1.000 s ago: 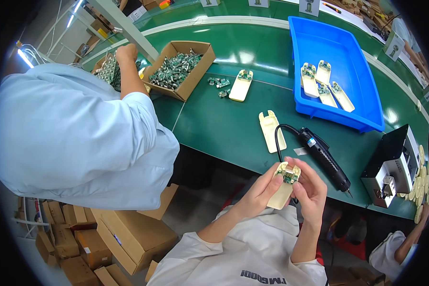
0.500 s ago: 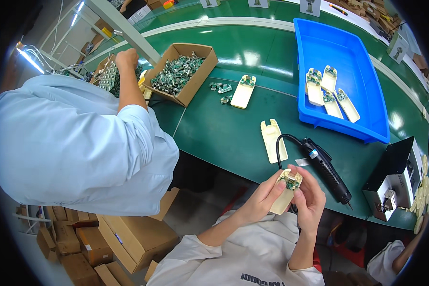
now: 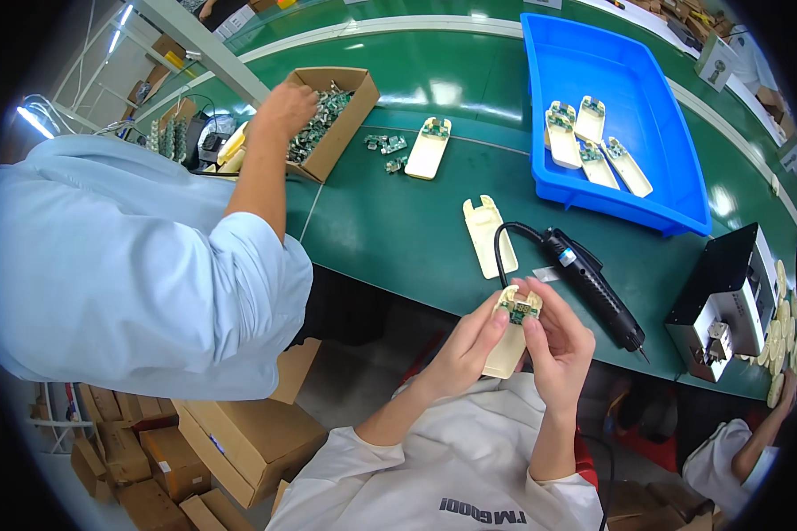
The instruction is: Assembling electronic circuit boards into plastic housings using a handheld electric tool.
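Note:
Just over the near table edge, a cream plastic shell [image 3: 503, 356] sits between my two hands, a small green circuit board [image 3: 520, 310] in its notched upper end. My left hand [image 3: 468, 350] grips the shell's left side, its thumb by the board. On the other side my right hand [image 3: 560, 350] closes around the shell, thumb tip at the board's lower right edge. Beyond my hands lies another cream shell [image 3: 485, 237] with no board visible in it. A black electric screwdriver [image 3: 596, 288] rests right of it, its cord curving toward my hands.
A blue tray [image 3: 624, 205] at the far right holds several shells with boards. Another boarded shell [image 3: 428, 152] lies beside loose boards [image 3: 386, 143]. At left, a co-worker's hand [image 3: 288, 111] reaches into a cardboard box [image 3: 352, 119] of boards. A metal-fronted machine [image 3: 726, 310] stands right.
The co-worker's hand has moved right, from the stacked board panels into the cardboard box. My hands still hold the shell, with slightly shifted fingers. The whole view has shifted a little.

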A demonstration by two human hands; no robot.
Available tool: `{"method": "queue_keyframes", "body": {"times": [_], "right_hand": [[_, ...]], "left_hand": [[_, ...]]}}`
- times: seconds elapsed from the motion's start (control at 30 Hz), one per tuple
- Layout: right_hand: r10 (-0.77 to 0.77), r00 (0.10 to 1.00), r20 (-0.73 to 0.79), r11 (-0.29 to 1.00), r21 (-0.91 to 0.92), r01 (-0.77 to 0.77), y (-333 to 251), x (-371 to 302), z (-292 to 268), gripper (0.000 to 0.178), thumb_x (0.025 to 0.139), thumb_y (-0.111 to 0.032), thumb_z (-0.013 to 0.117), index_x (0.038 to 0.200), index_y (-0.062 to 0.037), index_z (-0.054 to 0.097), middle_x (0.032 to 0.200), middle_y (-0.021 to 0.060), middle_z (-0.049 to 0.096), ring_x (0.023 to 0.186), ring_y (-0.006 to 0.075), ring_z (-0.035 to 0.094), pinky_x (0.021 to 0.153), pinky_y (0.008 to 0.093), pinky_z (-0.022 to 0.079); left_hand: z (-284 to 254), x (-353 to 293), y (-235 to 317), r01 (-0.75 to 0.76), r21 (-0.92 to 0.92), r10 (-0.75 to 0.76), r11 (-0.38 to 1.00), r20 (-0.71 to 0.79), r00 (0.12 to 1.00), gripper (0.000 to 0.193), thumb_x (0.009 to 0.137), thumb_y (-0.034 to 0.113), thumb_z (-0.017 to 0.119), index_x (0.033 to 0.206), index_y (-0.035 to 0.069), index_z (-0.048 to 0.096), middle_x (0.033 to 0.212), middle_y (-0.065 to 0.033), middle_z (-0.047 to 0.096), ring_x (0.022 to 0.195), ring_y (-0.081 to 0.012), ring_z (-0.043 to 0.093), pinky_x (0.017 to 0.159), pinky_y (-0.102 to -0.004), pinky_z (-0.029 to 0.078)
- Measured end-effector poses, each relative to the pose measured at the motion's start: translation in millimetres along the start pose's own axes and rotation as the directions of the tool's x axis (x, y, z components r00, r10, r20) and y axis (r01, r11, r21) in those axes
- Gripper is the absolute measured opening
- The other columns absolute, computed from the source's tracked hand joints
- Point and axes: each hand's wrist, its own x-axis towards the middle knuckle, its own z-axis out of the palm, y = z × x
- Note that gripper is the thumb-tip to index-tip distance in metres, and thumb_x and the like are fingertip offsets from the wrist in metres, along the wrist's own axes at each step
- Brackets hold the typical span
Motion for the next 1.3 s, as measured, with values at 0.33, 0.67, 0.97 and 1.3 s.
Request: {"method": "queue_keyframes", "body": {"times": [0.33,0.67,0.97,1.3], "right_hand": [[-0.026,0.998,0.054,0.949,0.314,0.008,-1.5,4.3,2.4,0.037,0.095,0.003,0.045,0.131,0.0049,0.055,0.126,0.0155,0.062,0.115,0.0182,0.06,0.096,0.0294,0.047],[-0.051,0.996,0.069,0.973,0.229,0.034,0.6,-4.3,-4.3,0.041,0.095,0.003,0.046,0.136,0.0074,0.048,0.127,0.0199,0.061,0.115,0.0212,0.06,0.094,0.0305,0.05],[0.005,0.999,0.041,0.988,0.154,-0.011,-8.1,-8.0,-7.4,0.04,0.094,0.004,0.05,0.134,0.0068,0.051,0.124,0.0188,0.063,0.113,0.0204,0.062,0.094,0.0308,0.05],[-0.074,0.997,0.005,0.992,0.103,0.073,4.3,-5.2,-8.6,0.04,0.091,0.004,0.058,0.13,0.0061,0.054,0.122,0.0184,0.064,0.112,0.022,0.062,0.097,0.0328,0.049]], "left_hand": [[3.4,-5.6,15.8,0.038,-0.062,-0.041,0.997,-0.045,0.998,0.047,0.106,0.033,0.034,0.139,0.001,0.039,0.097,-0.0088,0.062,0.07,-0.0122,0.062,0.061,-0.0246,0.051],[9.3,-9.4,10.8,0.014,-0.081,-0.016,0.997,-0.016,1.0,0.047,0.106,0.034,0.03,0.132,-0.003,0.042,0.095,-0.011,0.063,0.069,-0.0155,0.064,0.06,-0.0254,0.051],[8.4,-8.9,9.4,0.002,0.038,-0.002,0.999,0.007,1.0,0.042,0.106,0.03,0.033,0.13,-0.003,0.044,0.091,-0.009,0.064,0.067,-0.0149,0.064,0.06,-0.0247,0.051],[4.8,-7.7,4.5,0.015,0.098,-0.01,0.995,-0.053,0.999,0.044,0.106,0.027,0.036,0.139,-0.002,0.039,0.104,-0.0112,0.064,0.088,-0.0138,0.065,0.075,-0.0266,0.052]]}}
